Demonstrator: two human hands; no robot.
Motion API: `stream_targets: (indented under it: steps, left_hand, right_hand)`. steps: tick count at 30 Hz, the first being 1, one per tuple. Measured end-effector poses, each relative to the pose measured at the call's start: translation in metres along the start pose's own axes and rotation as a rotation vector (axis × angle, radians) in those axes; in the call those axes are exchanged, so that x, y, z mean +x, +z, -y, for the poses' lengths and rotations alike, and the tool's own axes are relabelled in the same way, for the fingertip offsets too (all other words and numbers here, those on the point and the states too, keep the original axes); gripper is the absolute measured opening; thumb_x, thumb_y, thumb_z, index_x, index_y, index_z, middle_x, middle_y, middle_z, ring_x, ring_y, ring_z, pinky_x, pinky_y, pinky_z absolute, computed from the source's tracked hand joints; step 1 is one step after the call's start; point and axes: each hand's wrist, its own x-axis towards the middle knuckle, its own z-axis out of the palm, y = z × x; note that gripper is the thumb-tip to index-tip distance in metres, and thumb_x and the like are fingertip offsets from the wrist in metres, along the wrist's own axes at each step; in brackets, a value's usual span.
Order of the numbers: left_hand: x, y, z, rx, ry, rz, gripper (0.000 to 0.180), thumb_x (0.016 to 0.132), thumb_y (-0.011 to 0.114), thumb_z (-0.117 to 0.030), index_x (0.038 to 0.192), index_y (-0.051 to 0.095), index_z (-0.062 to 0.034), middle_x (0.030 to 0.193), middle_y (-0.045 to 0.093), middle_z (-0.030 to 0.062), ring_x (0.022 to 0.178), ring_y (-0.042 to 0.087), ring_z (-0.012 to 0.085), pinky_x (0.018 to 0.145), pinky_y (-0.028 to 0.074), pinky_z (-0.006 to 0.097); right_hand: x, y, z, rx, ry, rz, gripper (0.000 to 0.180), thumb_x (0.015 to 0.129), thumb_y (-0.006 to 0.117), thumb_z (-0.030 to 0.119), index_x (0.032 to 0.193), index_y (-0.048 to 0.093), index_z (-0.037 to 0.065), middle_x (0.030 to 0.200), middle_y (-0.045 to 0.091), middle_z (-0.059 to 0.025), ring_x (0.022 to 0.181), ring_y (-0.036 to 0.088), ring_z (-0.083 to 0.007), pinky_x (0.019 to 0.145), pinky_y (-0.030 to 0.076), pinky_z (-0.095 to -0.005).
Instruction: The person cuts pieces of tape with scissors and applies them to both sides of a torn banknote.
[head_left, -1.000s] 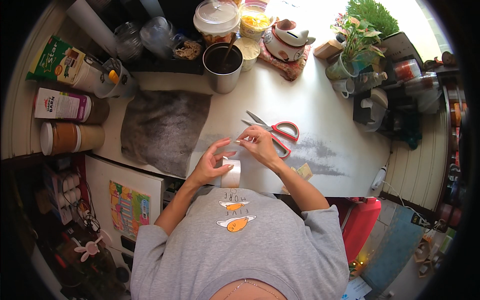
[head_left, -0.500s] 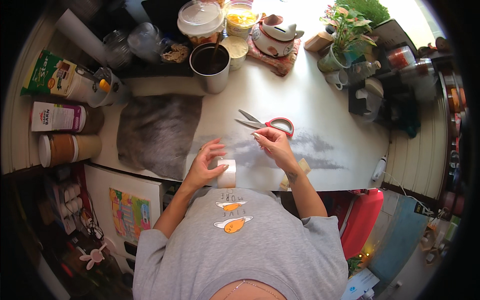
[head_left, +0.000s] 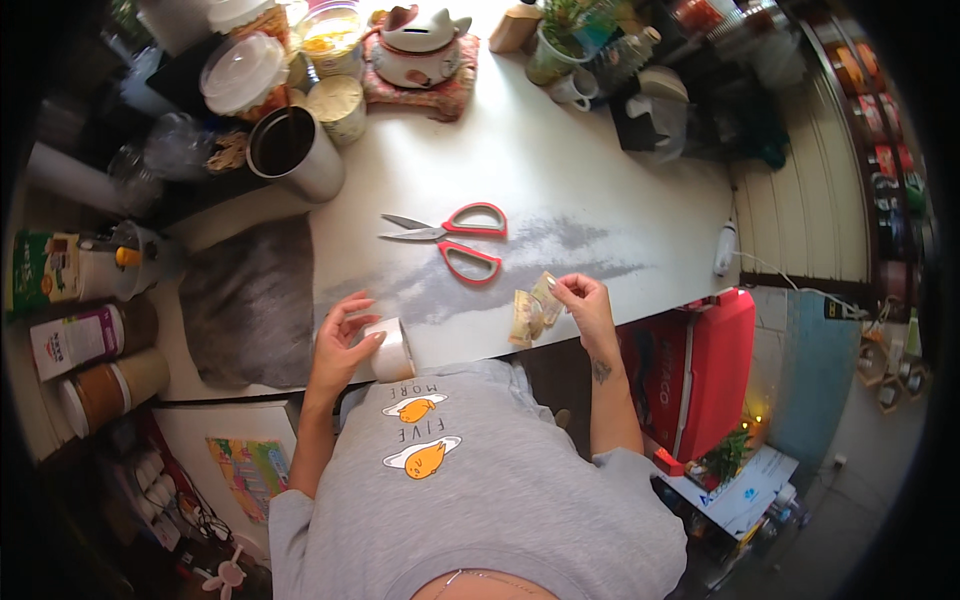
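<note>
My right hand (head_left: 588, 303) pinches the corner of a yellowish printed paper that looks like a torn banknote (head_left: 524, 318). Its pieces lie at the table's front edge, partly overlapping. My left hand (head_left: 342, 340) has its fingers apart, with the thumb touching a wide roll of whitish tape (head_left: 389, 348) close to my shirt. Beyond both hands, red-handled scissors (head_left: 470, 262) lie on the table with their blades parted, pointing left.
A dark grey mat (head_left: 250, 310) covers the table's left part. Behind it stand a dark-filled metal tumbler (head_left: 318, 165) and lidded tubs. A cat-shaped coin bank (head_left: 415, 55) sits farther back on a cushion. Potted plants (head_left: 552, 55) stand at the back right, a white corded device (head_left: 726, 248) at the right edge.
My right hand has moved from beside the scissors down to the banknote and now grips its corner. The whole view has shifted. My left hand stays by the tape roll.
</note>
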Motion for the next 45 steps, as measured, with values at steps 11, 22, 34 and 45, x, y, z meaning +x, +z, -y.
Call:
stream_targets:
  steps: [11,22,34,45]
  left_hand:
    - [0.005,0.005,-0.008,0.152,-0.016,-0.026,0.04,0.079,0.064,0.001,0.118,0.054,-0.0021,0.139,0.04,0.0145,0.123,0.045,0.0215,0.104,0.037,0.034]
    - [0.01,0.128,-0.026,1.239,0.55,0.537,0.047,0.083,0.065,-0.026,0.124,0.052,-0.0063,0.141,0.037,0.0157,0.133,0.03,0.036,0.11,0.023,0.051]
    - [0.036,0.177,0.069,1.307,0.627,0.628,0.064,0.084,0.059,-0.033,0.138,0.038,-0.0041,0.149,0.027,0.0118,0.139,0.022,0.03,0.112,0.023,0.041]
    - [0.059,0.175,0.09,1.024,0.845,0.325,0.029,0.071,0.07,-0.003,0.1,0.068,-0.0048,0.12,0.059,0.0061,0.119,0.051,0.024,0.098,0.045,0.039]
  right_hand:
    - [-0.024,-0.007,-0.077,-0.059,-0.14,-0.443,0.053,0.072,0.073,0.002,0.12,0.051,0.007,0.091,0.055,-0.003,0.078,0.051,-0.0113,0.068,0.044,-0.0246]
    - [0.011,0.001,-0.055,-0.382,-0.299,-0.319,0.083,0.066,0.068,-0.007,0.139,0.037,0.015,0.083,0.051,-0.0062,0.079,0.051,-0.0202,0.075,0.046,-0.0327]
    - [0.043,-0.006,-0.05,0.068,-0.28,-0.199,0.082,0.072,0.07,-0.008,0.141,0.033,0.016,0.074,0.056,0.0005,0.065,0.05,-0.0056,0.062,0.045,-0.0199]
    - [0.044,-0.003,-0.055,-0.109,-0.432,-0.127,0.077,0.073,0.068,-0.006,0.139,0.035,0.014,0.073,0.059,-0.0027,0.063,0.056,-0.0111,0.061,0.048,-0.0248]
